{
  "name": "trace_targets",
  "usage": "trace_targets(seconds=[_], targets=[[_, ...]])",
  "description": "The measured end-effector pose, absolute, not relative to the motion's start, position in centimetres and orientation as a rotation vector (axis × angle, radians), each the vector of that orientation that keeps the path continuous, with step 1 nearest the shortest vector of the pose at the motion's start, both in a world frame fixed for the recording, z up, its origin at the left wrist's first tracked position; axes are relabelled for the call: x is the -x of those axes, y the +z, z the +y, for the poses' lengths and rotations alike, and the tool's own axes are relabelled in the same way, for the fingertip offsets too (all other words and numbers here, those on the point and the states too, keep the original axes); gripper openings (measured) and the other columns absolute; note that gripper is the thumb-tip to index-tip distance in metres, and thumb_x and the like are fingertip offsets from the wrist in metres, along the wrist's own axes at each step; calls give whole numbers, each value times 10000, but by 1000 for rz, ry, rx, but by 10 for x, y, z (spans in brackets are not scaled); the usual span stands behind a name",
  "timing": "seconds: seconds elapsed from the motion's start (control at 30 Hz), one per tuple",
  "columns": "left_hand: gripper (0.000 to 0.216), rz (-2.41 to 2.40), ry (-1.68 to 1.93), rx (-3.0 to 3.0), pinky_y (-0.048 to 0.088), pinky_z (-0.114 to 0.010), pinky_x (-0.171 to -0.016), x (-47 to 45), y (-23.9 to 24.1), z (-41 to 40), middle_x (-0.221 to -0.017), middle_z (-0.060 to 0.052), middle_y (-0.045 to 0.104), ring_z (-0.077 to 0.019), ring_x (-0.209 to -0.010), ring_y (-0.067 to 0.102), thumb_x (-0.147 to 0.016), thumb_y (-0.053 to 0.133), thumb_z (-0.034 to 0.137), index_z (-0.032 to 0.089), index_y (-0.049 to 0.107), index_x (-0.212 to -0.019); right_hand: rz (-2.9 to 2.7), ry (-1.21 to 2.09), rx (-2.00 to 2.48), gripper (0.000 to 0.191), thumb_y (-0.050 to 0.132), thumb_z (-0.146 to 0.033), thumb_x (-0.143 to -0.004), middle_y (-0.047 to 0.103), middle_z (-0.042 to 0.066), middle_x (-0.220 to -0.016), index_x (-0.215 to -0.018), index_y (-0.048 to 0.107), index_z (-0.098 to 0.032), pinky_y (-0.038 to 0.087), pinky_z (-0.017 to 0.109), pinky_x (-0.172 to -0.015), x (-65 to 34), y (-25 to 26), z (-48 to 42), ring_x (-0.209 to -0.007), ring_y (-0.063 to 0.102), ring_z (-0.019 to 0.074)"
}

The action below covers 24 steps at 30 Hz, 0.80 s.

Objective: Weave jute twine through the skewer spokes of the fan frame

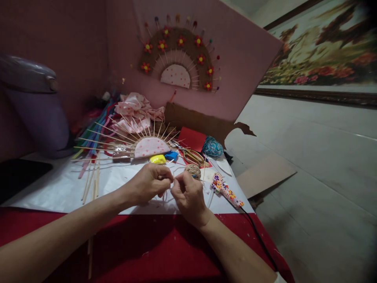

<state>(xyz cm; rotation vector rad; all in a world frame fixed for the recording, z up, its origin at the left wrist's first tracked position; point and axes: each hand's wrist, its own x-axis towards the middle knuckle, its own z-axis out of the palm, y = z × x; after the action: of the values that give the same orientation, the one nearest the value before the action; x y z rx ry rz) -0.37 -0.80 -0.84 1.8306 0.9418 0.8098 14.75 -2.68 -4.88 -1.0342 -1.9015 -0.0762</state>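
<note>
Both hands meet over the white sheet (113, 179) at the table's middle, fingertips almost touching. My left hand (151, 182) is closed in a pinch, and so is my right hand (190, 196). Whatever they pinch is too small to make out; thin pale strands show near the fingers. Just behind my right hand sits a ball of beige twine (193, 170), partly covered by it. Beyond my left hand lies a half-round piece (151, 147) in pink dotted cloth, with thin wooden sticks fanning out from it. A yellow packet (158, 159) and a blue packet (171, 156) lie in front of it.
A flower-patterned glue gun (226, 190) with a black cord lies at right. Scissors (193, 157), blue yarn (213, 146) and red card (192, 139) are behind. A purple tumbler (38, 114) and loose sticks (94, 179) stand left. A pink board (229, 74) with a flowered fan leans behind.
</note>
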Motion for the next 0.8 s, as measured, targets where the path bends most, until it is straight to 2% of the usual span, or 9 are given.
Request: trace_targets(seconds=[0.17, 0.33, 0.5, 0.7, 0.8], targets=[[84, 957, 791, -1589, 248, -166, -328, 3, -2, -10, -382, 46, 493, -57, -309, 358, -666, 510, 152, 138, 593, -670, -1619, -24, 1197, 110, 460, -144, -772, 475, -46, -564, -674, 468, -193, 370, 217, -501, -157, -51, -13, -487, 445, 99], [80, 935, 781, -1385, 143, -154, -312, 6, -3, -5, -377, 34, 514, -37, -264, 309, -715, 542, 201, 134, 582, -735, -1576, 18, 1139, 69, 437, -208, -842, 509, -16, -650, -786, 475, -193, 393, 246, -541, -164, -47, -19, -553, 480, 121], [114, 936, 793, -1359, 142, -152, -318, 8, -4, -2, -386, 28, 517, -30, -271, 312, -739, 560, 232, 124, 588, -759, -1776, 91, 963, 165, 333, -211, -855, 438, -12, -610, -711, 414, -209, 349, 265, -522, -165, -44, -33, -550, 448, 135], [143, 921, 788, -1362, 151, -154, -322, 8, -4, -2, -394, 28, 516, -35, -283, 324, -738, 574, 259, 120, 588, -770, -1825, 29, 935, 297, 397, -178, -837, 314, -55, -476, -551, 327, -224, 284, 253, -457, -162, -44, -35, -424, 340, 100], [159, 910, 793, -1369, 145, -155, -323, 8, -6, -1, -393, 31, 515, -34, -279, 321, -730, 590, 276, 122, 590, -769, -1923, 23, 855, 253, 454, -170, -836, 394, -52, -492, -589, 419, -213, 316, 239, -464, -158, -42, -38, -428, 380, 90]])
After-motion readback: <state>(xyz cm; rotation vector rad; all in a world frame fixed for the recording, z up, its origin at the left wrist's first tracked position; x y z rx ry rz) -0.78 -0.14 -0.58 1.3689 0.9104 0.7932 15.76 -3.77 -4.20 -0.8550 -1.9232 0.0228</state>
